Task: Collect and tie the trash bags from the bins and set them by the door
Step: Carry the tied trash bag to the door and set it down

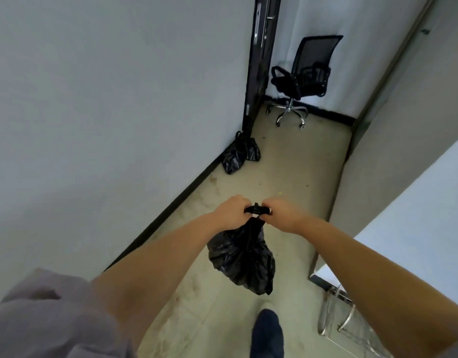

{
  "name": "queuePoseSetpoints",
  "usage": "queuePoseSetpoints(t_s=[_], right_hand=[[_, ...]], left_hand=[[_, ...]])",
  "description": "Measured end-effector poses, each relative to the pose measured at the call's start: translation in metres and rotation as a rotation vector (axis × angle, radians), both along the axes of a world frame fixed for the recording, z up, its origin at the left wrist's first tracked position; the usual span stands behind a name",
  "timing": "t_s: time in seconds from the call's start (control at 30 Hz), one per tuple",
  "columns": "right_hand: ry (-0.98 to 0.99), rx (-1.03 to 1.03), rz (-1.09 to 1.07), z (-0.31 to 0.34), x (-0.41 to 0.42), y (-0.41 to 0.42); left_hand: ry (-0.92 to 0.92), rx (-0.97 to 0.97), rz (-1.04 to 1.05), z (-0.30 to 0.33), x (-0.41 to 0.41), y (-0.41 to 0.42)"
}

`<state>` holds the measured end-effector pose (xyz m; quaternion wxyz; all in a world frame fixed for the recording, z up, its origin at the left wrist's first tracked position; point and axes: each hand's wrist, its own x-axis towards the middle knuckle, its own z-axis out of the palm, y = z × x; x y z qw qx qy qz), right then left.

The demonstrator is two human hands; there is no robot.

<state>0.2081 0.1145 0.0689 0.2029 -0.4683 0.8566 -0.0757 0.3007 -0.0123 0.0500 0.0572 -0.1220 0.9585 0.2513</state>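
Both-handed, left hand point(231, 211), right hand point(280, 213) gripping black bag point(242, 259) neck, perhaps knotted

Black trash bag point(242, 257), black chair point(309, 71) (chrome base), seemingly beige floor point(295, 164)

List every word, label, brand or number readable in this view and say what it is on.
None: no readable text anywhere.
Black plastic trash bag held by the left hand and right hand: plain, no print.
Two black trash bags by the dark door frame: no print visible.
Small light plate on the dark door frame: too small and blurred to read.
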Motion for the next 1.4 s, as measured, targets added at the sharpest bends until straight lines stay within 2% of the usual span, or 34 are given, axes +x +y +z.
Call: queuePoseSetpoints(t_s=[0.3, 0.47, 0.77, 0.97, 1.1, 1.27, 1.4], right_hand=[[-0.186, -0.063, 0.068, 0.007, -0.211, -0.119], [-0.171, -0.037, 0.153, -0.005, -0.297, -0.193], [-0.173, 0.080, 0.226, -0.060, -0.442, -0.337], [-0.187, 0.166, 0.204, -0.092, -0.512, -0.420], [-0.235, 0.194, 0.171, -0.122, -0.545, -0.473], [-0.501, 0.150, -0.022, -0.196, -0.585, -0.544], [-0.620, 0.084, -0.138, -0.267, -0.604, -0.586]], left_hand=[[-0.002, 0.074, 0.225, 0.003, -0.189, -0.107], [-0.044, 0.098, 0.332, -0.013, -0.268, -0.169], [-0.170, 0.215, 0.396, -0.046, -0.389, -0.310], [-0.143, 0.189, 0.574, -0.046, -0.439, -0.411], [-0.098, 0.066, 0.654, -0.061, -0.459, -0.466], [-0.056, -0.268, 0.694, -0.108, -0.497, -0.536], [-0.100, -0.575, 0.596, -0.178, -0.514, -0.579]])
